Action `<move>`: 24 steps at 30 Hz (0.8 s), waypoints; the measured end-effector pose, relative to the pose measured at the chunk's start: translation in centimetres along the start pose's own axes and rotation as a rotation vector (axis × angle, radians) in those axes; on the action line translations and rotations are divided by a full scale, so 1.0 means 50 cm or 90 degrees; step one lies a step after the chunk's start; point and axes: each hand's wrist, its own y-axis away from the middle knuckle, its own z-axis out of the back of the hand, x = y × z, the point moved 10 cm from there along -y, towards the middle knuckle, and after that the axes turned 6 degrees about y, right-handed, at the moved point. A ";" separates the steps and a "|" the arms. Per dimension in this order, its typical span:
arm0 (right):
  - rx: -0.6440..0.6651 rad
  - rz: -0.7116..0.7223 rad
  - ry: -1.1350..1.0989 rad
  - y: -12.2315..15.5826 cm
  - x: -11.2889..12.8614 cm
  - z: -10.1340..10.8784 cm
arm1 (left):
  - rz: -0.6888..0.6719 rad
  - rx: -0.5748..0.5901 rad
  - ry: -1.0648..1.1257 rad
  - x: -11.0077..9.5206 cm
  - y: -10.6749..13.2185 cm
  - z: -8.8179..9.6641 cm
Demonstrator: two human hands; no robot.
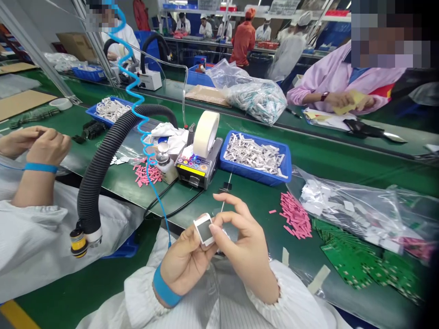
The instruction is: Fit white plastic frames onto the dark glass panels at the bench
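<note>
A small white-framed display screen point(206, 230) with a dark grey face is held at chest height. My left hand point(187, 262) is closed around its lower and left sides, a blue band on its wrist. From the other side my right hand point(245, 240) grips the screen's right edge, thumb against the face and the upper fingers bent above it. A thin pale strip runs up near the right fingertips; whether they hold it I cannot tell. Beyond the hands stand a tape dispenser point(194, 173) with a large cream tape roll point(206, 133) and a blue bin point(255, 179) of white plastic frames.
Pink strips point(295, 214), a bag of white pieces point(346, 208) and green circuit boards point(356, 260) lie at right. A bottle point(167, 168), a coiled blue cord point(135, 93) and a black extraction hose point(98, 183) stand left. Co-workers' hands point(48, 146) work nearby.
</note>
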 end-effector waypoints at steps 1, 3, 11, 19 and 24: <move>0.000 -0.005 0.001 0.000 -0.001 -0.001 | -0.004 -0.006 -0.007 -0.001 0.000 0.003; 0.002 -0.014 0.002 -0.002 -0.005 -0.003 | -0.012 -0.016 -0.017 -0.003 -0.002 0.009; -0.039 0.093 0.186 -0.006 0.001 -0.041 | -0.078 -0.161 -0.003 -0.029 -0.008 0.040; 0.178 0.356 0.431 0.077 0.008 -0.106 | 0.004 -0.287 -0.292 -0.064 0.008 0.147; 0.111 0.288 0.267 0.077 -0.029 -0.037 | 0.109 -0.208 -0.325 0.004 -0.009 0.133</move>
